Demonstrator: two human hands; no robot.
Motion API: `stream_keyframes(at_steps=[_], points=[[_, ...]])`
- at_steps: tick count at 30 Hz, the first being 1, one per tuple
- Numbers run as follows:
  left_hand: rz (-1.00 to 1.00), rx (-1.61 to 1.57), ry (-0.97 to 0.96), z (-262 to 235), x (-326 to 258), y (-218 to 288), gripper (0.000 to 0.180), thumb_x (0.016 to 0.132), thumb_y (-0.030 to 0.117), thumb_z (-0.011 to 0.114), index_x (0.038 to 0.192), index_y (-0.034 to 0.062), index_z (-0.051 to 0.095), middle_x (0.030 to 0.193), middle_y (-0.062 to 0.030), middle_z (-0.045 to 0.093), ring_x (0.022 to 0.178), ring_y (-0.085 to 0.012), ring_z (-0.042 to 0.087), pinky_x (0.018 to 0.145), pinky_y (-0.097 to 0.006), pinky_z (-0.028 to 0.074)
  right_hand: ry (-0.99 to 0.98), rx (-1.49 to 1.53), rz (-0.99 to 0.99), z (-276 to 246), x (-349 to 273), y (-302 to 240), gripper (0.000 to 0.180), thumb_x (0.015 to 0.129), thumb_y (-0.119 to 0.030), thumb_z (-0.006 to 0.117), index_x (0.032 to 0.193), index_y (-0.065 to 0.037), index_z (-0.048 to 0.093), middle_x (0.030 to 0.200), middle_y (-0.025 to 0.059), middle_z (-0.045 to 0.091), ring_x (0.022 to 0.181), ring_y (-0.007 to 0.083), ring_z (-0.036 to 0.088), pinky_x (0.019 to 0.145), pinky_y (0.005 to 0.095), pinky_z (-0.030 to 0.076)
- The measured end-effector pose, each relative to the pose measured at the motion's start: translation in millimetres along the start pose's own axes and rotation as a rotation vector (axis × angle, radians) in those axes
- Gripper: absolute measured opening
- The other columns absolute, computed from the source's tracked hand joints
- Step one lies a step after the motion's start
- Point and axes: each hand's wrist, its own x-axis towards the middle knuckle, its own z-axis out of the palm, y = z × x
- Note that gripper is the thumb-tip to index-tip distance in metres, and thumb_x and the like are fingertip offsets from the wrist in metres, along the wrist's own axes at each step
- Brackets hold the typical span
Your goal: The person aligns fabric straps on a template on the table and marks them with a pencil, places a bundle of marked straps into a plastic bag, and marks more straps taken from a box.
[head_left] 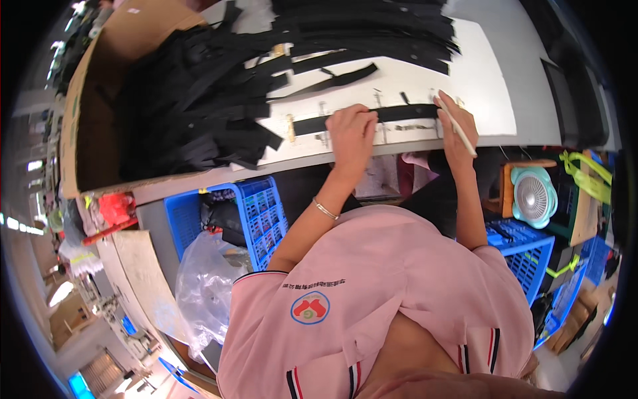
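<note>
A narrow black fabric strip (407,112) lies across a white board (492,100) that carries dark marks and lines. My left hand (352,133) presses on the strip near its left part, with the fingers bent and drawn together. At the strip's right end, my right hand (460,133) is closed around a slim white pencil-like stick (457,128). The stick slants across the hand, its upper end by the strip. Beyond the hands, a loose black strip (339,81) and a stack of black strips (365,33) rest on the board.
A cardboard box (80,126) stands at the table's left, with a heap of black fabric pieces (193,100) by it. Below the table are a blue crate (259,219), a clear plastic bag (206,286), another blue crate (525,259) and a turquoise fan (533,197).
</note>
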Motion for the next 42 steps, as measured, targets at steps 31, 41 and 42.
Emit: stream_keyframes(at_steps=[31,41,42], points=[[0.123,-0.042,-0.157,79.4,25.2,55.6,0.008,0.084,0.011,0.076,0.091,0.0074,0.076,0.104,-0.0069,0.071,0.102,-0.0297,0.062,0.095,-0.041,0.043,0.1,0.165,0.018,-26.6,3.6,34.3,0.013,0.093,-0.01,0.069,0.1,-0.001,0.075,0.096,0.0112,0.076,0.084,0.0285,0.069,0.08,0.0377,0.05],[0.131,-0.07,-0.146,82.0,20.0,56.7,0.009,0.082,0.008,0.076,0.091,0.0061,0.075,0.103,-0.0045,0.068,0.101,-0.0276,0.06,0.094,-0.042,0.041,-0.066,0.52,0.343,9.7,5.3,57.7,0.025,0.101,-0.023,0.064,0.095,0.0,0.072,0.067,0.0044,0.062,0.06,0.0078,0.052,0.055,0.0267,0.042],[0.13,-0.057,-0.152,81.7,19.8,57.0,0.01,0.082,0.009,0.076,0.092,0.007,0.076,0.104,-0.0039,0.069,0.102,-0.0263,0.061,0.094,-0.04,0.042,-0.054,0.508,0.32,10.3,4.9,57.5,0.025,0.101,-0.023,0.064,0.095,0.0,0.072,0.066,0.0048,0.061,0.059,0.0087,0.052,0.055,0.0271,0.042]])
